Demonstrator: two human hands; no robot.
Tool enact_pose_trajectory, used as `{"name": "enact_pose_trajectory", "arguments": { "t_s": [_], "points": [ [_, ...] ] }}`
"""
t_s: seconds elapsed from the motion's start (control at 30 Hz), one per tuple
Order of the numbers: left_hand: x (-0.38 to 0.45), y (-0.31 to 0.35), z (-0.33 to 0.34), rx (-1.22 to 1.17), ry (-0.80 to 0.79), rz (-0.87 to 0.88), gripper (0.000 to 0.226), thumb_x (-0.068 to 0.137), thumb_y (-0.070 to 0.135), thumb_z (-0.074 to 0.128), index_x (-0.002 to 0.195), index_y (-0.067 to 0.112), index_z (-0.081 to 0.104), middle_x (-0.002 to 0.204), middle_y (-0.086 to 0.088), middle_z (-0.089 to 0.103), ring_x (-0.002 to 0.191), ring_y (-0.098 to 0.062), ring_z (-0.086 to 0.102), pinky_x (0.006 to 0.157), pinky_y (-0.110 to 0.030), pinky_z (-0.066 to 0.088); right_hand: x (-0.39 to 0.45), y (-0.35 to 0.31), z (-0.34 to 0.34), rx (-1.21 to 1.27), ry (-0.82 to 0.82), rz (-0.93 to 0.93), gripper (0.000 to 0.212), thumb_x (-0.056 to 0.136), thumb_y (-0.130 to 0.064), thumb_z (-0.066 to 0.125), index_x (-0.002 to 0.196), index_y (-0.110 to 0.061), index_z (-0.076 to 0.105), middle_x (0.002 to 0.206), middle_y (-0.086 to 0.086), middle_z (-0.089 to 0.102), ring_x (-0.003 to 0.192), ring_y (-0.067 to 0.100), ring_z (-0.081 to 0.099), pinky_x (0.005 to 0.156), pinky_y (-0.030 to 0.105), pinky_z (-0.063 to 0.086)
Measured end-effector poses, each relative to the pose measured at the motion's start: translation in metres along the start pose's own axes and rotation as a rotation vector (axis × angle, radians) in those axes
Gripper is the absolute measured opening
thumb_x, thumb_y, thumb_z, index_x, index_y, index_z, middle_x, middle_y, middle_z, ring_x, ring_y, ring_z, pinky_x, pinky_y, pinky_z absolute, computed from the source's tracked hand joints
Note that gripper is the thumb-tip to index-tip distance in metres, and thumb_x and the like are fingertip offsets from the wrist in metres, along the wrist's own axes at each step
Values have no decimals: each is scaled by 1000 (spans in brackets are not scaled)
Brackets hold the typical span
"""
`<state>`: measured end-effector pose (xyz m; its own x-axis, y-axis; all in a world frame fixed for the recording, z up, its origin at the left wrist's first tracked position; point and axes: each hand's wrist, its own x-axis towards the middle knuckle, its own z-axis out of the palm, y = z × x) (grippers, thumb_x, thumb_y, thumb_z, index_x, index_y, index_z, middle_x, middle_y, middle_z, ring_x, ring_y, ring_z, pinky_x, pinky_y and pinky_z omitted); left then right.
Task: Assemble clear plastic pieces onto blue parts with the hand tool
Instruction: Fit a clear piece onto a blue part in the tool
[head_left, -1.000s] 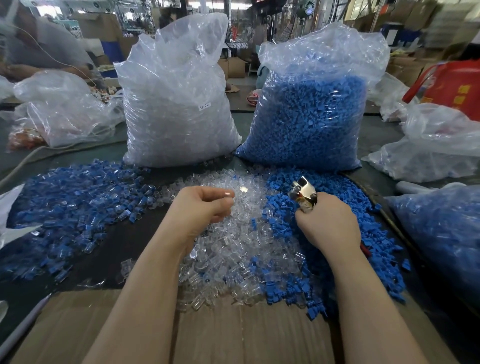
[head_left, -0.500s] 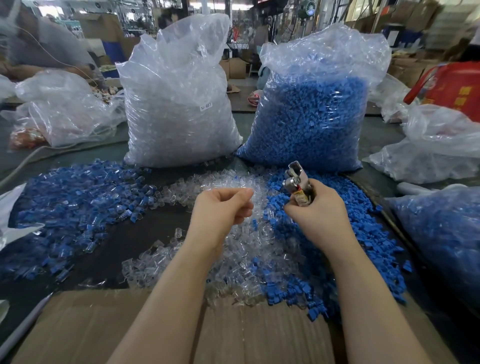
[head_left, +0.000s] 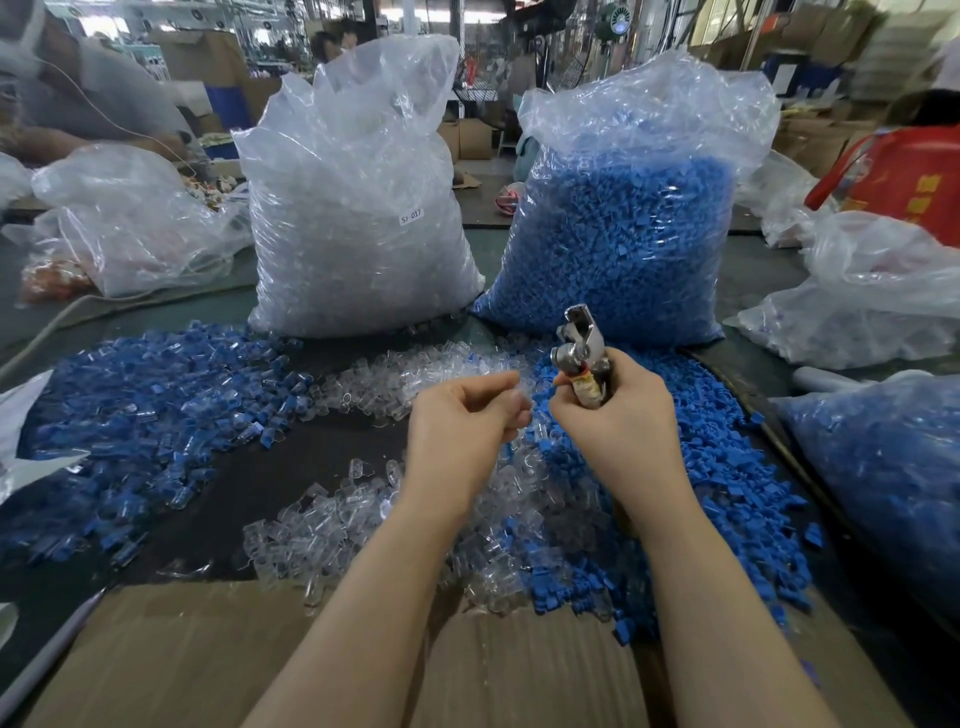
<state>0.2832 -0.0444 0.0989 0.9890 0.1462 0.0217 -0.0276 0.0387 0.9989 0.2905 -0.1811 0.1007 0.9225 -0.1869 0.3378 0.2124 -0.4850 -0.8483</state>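
Dark worktable (head_left: 322, 457). On it: bag of clear pieces (head_left: 358, 218) and bag of blue parts (head_left: 623, 234) upright at back, side by side; loose clear pieces (head_left: 332, 525) at centre; loose blue parts (head_left: 727, 493) right; mixed blue-and-clear pile (head_left: 145, 395) left; cardboard sheet (head_left: 197, 660) at near edge.

Blue parts (head_left: 701, 467) — clear pieces (head_left: 332, 525) — silver hand tool (head_left: 579, 343), red container (head_left: 914, 182), brown cardboard (head_left: 182, 660).

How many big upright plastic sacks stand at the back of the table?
2. The sack of clear pieces stands left of centre; the sack of blue parts stands beside it, on the right. Other bags around them lie slumped.
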Motion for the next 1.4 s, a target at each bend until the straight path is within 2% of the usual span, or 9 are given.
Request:
{"name": "enact_pose_trajectory", "arguments": {
  "t_s": [0.17,0.33,0.43,0.6,0.77,0.97,1.07,1.2,1.4],
  "points": [
    [-2,1,2,29,28,23,14,84,5,75,93,13,69,76,-5,75,73,-14,74,67,-27,60,-1,-1,2,-24,67,-13,20,62,-40,56,74,-24,59,69,-8,63,70,18,60,66,42,53],
    [-2,1,3,11,56,21,14,79,5,80,84,10,69,72,-9,74,73,-25,74,67,-31,61,-1,1,4,-106,104,-62,18,63,-41,57,69,-25,52,61,-8,57,62,18,55,59,41,49],
    [-3,1,3,28,78,40,11,79,6,80,82,13,71,71,-7,74,73,-25,74,70,-38,62,-1,1,5,-149,104,-106,17,63,-42,56,66,-28,47,58,-10,54,59,14,51,57,37,45],
    [-3,2,5,66,95,60,10,82,7,77,82,16,72,70,-4,74,73,-24,74,74,-46,61,-2,2,7,-177,129,-127,20,63,-42,56,69,-24,50,59,-10,55,60,12,52,56,36,43],
    [-4,1,7,115,101,92,16,81,9,78,76,23,72,66,1,74,69,-19,74,73,-45,62,-1,1,7,-169,137,-116,19,62,-43,56,68,-26,48,59,-9,54,60,13,52,55,35,42],
    [-2,2,8,83,108,77,12,81,9,78,81,20,74,67,3,74,66,-12,73,71,-42,62,-3,-1,8,-155,115,-125,22,65,-42,56,72,-21,54,63,-6,57,63,20,54,59,42,47],
    [-2,2,6,75,114,70,11,81,9,77,83,19,74,69,2,75,70,-16,74,73,-43,62,-1,-1,6,-100,54,-90,18,69,-42,57,71,-24,55,62,-8,58,63,18,55,60,39,48],
    [0,1,5,87,114,84,12,81,9,78,83,21,74,70,3,75,71,-14,74,76,-42,62,3,2,2,-34,-51,-63,8,82,-26,68,84,-18,67,75,-4,67,75,23,63,71,48,54],
    [1,0,3,122,115,124,17,81,8,76,81,24,74,70,8,74,70,-10,73,74,-38,62,4,2,5,-36,-82,-64,7,83,-26,70,83,-20,66,71,-4,65,69,21,61,66,49,53]
  ]
}}
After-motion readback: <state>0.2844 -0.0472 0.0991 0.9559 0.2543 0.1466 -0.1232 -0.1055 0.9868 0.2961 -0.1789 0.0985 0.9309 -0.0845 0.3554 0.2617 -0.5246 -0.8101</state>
